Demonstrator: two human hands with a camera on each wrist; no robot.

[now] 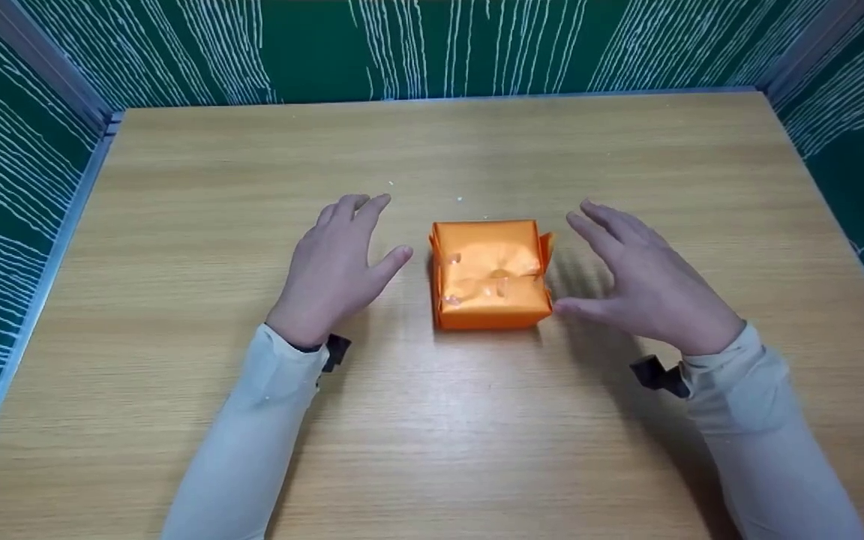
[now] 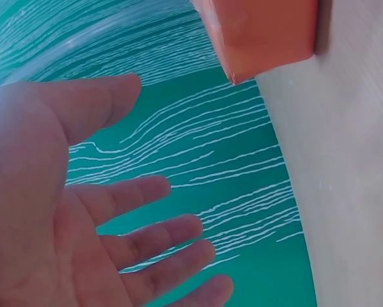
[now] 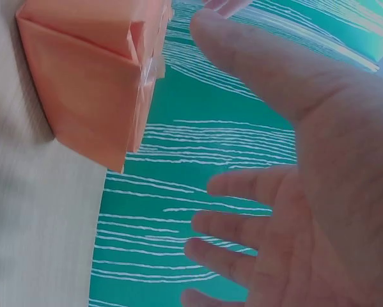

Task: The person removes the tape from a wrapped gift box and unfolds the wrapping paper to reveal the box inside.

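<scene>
A box-shaped packet in shiny orange wrapping [image 1: 490, 276] lies on the wooden table, with clear tape on its top and a loose flap at its right side. To its left the left hand [image 1: 338, 270] hangs with fingers spread, apart from the packet. On the other side is the right hand [image 1: 646, 281], fingers spread, its thumb tip close to the packet's lower right corner; the right wrist view shows a gap. Both wrist views show empty palms, left [image 2: 82, 211] and right [image 3: 319, 192], beside the orange packet [image 2: 268, 32] [image 3: 82, 83].
Green panels with white wavy lines [image 1: 312, 52] stand behind the table [image 1: 477, 435] and at both sides. Small white specks [image 1: 460, 199] lie on the table beyond the packet. Each wrist carries a small black device [image 1: 336, 352] at the sleeve cuff.
</scene>
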